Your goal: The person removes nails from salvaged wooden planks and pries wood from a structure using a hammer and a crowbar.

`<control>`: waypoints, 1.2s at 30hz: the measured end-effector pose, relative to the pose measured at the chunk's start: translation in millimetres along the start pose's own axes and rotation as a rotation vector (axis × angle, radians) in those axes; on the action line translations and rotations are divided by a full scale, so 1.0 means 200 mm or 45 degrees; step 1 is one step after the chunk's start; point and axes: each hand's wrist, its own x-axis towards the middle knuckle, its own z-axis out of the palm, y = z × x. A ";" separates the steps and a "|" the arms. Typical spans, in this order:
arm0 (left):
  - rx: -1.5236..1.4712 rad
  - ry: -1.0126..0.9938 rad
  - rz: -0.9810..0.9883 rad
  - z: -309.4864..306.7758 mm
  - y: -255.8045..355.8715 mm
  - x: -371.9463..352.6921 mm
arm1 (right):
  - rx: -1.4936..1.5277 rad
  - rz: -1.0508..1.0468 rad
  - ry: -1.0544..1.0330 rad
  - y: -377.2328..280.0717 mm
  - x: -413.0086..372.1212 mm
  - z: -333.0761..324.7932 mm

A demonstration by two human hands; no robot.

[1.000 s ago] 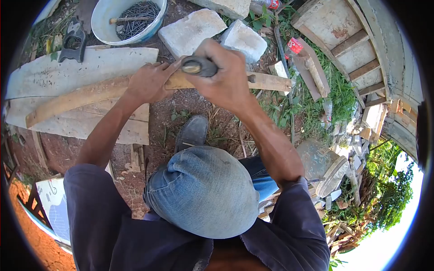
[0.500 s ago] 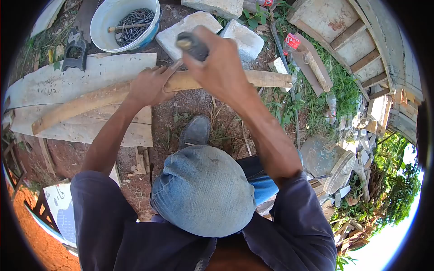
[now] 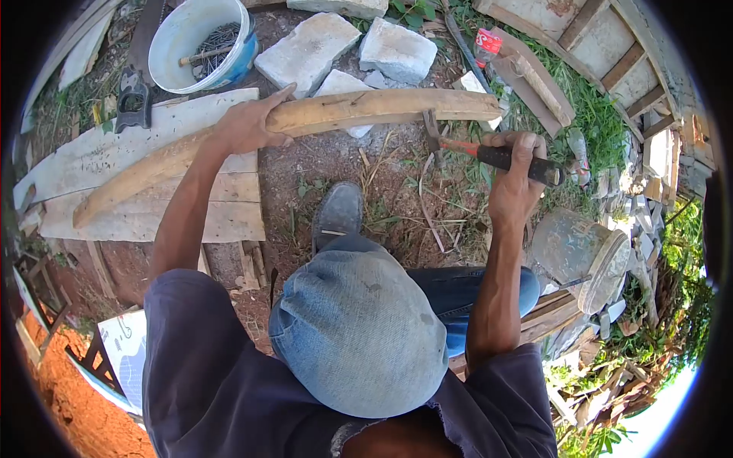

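Note:
A long curved wooden piece (image 3: 343,111) lies across the boards on the left and reaches over stone blocks toward the right. My left hand (image 3: 248,126) is wrapped round its middle, thumb on the near side. In my right hand (image 3: 519,164) is a hammer (image 3: 495,156) with a black grip and an orange-red shaft. The hammer's metal head touches or nearly touches the near edge of the wood, close to its right end. Pale flat boards (image 3: 172,206) lie under the left part of the curved piece.
A white bucket (image 3: 248,57) of nails stands at the upper left, beside a handsaw (image 3: 134,103). Stone blocks (image 3: 309,53) lie beyond the wood. A dirty bucket (image 3: 569,248) lies at the right, near a plastic bottle (image 3: 578,153). My shoe (image 3: 338,212) is below the wood.
My right hand has moved right and nearer my body, and the hammer head now shows by the wood. The curved piece's middle has shifted away from me, with my left hand still on it.

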 end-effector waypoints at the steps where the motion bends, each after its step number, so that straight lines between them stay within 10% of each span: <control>1: -0.053 0.016 0.008 -0.01 -0.01 0.01 | -0.254 -0.029 -0.083 0.01 -0.07 -0.03; 7: -0.112 0.062 0.033 0.01 -0.02 0.02 | -0.915 -0.145 -0.455 0.24 -0.49 -0.10; 9: -0.093 0.042 0.009 0.02 -0.02 0.00 | -1.125 0.295 -0.765 0.21 -0.61 -0.07; 14: -0.035 0.106 0.047 0.06 -0.01 0.00 | -0.730 0.415 -0.942 0.80 -0.82 -0.20; 17: 0.060 0.117 0.008 0.07 0.03 -0.02 | -0.561 0.809 -0.102 0.90 -0.90 -0.01; 24: 0.102 0.224 -0.020 0.11 0.05 -0.09 | -0.598 0.755 0.183 1.12 -0.91 -0.08; 30: 0.007 0.212 -0.083 0.13 0.04 -0.13 | -0.868 0.606 -0.149 0.99 -0.88 0.02; 32: 0.376 0.667 0.256 0.22 -0.06 -0.13 | -1.112 0.579 -0.147 1.01 -0.88 0.08; 36: 0.127 0.370 0.033 0.14 0.03 -0.17 | -0.965 0.469 0.211 0.99 -0.90 0.01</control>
